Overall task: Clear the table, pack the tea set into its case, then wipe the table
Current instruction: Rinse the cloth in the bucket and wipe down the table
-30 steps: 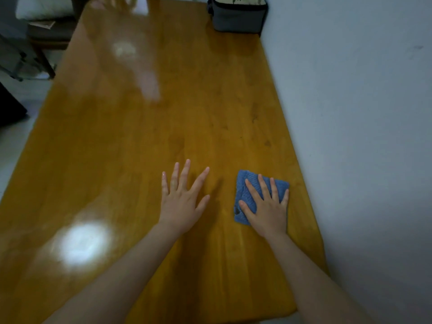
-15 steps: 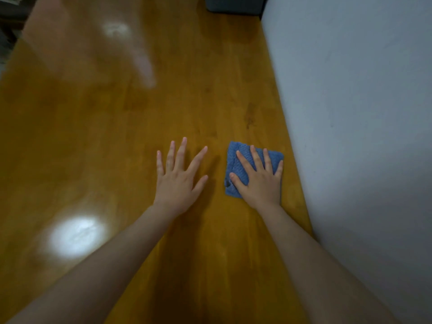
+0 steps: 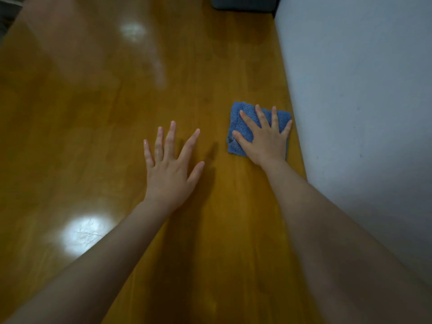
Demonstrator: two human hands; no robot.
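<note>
Near the right edge of the glossy wooden table, just beside the white wall, a folded blue cloth is lying flat under the right hand, whose straight, spread fingers are pressing down on it. To its left, the left hand is resting palm-down on bare wood with fingers fanned wide. At the far end a dark grey case is sitting, mostly cut off.

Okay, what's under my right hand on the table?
A folded blue cloth lies flat on the wooden table beneath your right hand, its spread fingers pressing it. The palm covers the cloth's middle, and anything beneath the cloth is hidden.
</note>
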